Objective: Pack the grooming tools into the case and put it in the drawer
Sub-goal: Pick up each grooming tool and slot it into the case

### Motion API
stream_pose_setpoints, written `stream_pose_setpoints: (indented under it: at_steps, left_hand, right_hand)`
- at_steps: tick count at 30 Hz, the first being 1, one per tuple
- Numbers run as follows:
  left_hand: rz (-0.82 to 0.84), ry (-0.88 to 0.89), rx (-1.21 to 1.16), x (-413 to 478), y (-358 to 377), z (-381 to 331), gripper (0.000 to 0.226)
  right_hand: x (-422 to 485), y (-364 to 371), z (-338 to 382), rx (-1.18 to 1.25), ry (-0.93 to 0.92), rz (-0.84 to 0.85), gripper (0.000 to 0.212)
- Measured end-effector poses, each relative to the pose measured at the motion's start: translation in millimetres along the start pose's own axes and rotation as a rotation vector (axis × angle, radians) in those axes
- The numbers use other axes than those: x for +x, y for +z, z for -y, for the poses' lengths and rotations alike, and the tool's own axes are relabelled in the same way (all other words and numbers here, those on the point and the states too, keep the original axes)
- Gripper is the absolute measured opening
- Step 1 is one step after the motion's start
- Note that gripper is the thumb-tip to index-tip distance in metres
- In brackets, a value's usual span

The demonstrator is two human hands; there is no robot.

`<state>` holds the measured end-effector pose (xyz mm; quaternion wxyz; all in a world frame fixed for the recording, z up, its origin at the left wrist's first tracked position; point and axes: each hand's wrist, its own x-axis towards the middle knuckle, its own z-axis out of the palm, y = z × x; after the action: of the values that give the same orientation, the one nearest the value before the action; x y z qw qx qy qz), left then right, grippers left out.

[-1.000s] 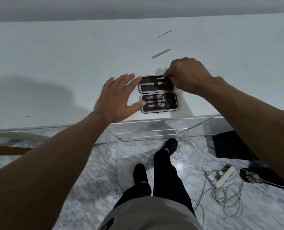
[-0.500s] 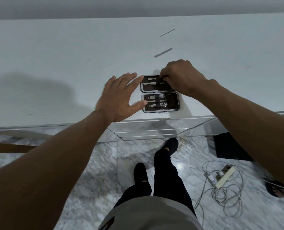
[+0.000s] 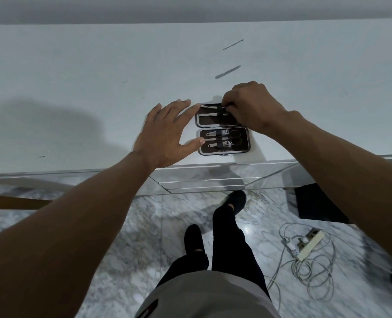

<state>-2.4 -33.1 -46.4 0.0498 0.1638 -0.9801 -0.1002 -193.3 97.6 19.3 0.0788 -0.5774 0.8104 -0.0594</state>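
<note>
Lying loose beyond the open case (image 3: 223, 129): two tools (image 3: 227, 72).

White tabletop (image 3: 80, 72), pale and matte, with a mirrored front edge at the near side. Open grooming case (image 3: 223, 129) lies flat near the front edge, at about 5 o'clock from the surface centre, both halves facing up. Flat metal file (image 3: 227, 72) lies loose at 12 o'clock from the case, well apart from it. Thin metal pick (image 3: 233, 44) lies further back along the same line. Small dark specks (image 3: 125, 81) mark the surface toward 9 o'clock.
</note>
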Motion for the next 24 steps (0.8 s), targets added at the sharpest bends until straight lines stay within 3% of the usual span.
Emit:
stream_pose_setpoints:
  at_steps: [24]
  left_hand:
    - [-0.002,0.0,-0.006,0.1,0.8,1.6,0.077]
  right_hand:
    - [7.0,8.3,-3.6,0.032,0.053,-0.023,0.021]
